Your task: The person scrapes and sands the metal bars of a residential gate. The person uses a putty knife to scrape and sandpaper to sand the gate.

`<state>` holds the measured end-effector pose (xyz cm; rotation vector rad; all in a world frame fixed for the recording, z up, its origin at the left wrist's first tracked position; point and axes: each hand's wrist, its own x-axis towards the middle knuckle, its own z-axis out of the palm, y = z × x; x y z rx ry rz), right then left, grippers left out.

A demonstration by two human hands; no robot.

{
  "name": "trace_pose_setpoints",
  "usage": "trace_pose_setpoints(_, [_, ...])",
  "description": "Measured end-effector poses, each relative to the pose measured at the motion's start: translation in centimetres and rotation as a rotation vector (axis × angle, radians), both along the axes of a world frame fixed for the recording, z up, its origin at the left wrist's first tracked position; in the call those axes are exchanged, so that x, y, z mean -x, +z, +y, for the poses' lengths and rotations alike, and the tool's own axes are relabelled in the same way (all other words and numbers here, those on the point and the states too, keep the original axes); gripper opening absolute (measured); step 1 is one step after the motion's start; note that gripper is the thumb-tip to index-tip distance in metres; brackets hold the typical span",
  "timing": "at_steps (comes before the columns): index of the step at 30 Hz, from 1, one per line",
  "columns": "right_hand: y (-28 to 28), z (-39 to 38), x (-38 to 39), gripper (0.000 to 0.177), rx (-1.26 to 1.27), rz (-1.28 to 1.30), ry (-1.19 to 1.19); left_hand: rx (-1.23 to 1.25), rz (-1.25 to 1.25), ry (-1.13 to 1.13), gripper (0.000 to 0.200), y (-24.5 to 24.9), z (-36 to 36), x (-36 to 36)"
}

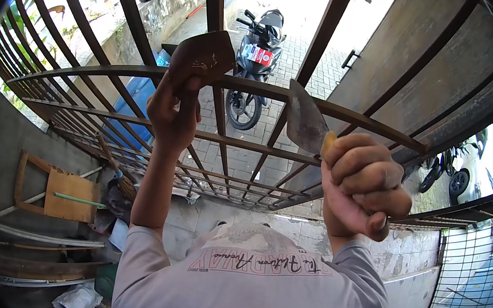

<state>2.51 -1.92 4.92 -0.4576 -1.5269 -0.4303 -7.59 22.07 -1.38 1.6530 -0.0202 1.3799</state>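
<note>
My left hand (173,112) is raised and pinches a dark brown flat piece (203,59) with rounded corners by its lower edge. Pale smears mark its face, and it overlaps the gate's curved rail in this view. In a closed fist, my right hand (366,183) grips a putty knife (308,122); a bit of its yellow handle shows at the thumb side. The grey, stained blade points up and to the left, overlapping the rail. In front of both hands stands a brown metal gate (254,88) of long bars and cross rails.
A black motorbike (262,46) is parked on the paving beyond the bars, near a blue container (133,110). At left are a wooden frame with a board (71,195), a broom (124,184) and stacked lengths. A plastic bag (78,300) lies below. Wire mesh (477,265) is at right.
</note>
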Motion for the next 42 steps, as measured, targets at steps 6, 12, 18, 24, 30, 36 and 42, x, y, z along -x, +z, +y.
trace_pose_setpoints(6, [-0.5,0.4,0.7,0.032,-0.082,-0.032,-0.087,0.028,0.031,-0.005,0.038,0.1,0.1,0.3])
trace_pose_setpoints(12, [-0.7,0.1,0.5,0.033,-0.053,0.005,-0.061,0.038,0.040,0.002,0.037,0.2,-0.1,0.5])
trace_pose_setpoints(18, [-0.6,0.1,-0.5,0.033,-0.133,-0.051,0.074,0.023,0.072,0.014,0.034,0.7,0.0,0.6])
trace_pose_setpoints(24, [-0.5,0.0,-0.8,0.033,-0.093,-0.026,0.089,0.048,0.083,0.071,0.041,1.1,-0.9,0.5])
trace_pose_setpoints(30, [-0.3,-0.3,-0.2,0.037,0.003,0.035,0.018,0.050,0.052,0.053,0.042,1.0,-0.6,0.5])
trace_pose_setpoints(36, [-0.6,0.4,-0.6,0.042,-0.092,0.052,0.080,0.070,0.068,0.059,0.044,1.0,-0.6,0.6])
trace_pose_setpoints(42, [-0.2,0.7,-1.0,0.052,-0.098,0.086,0.185,0.060,0.091,0.091,0.045,1.7,-0.7,0.7])
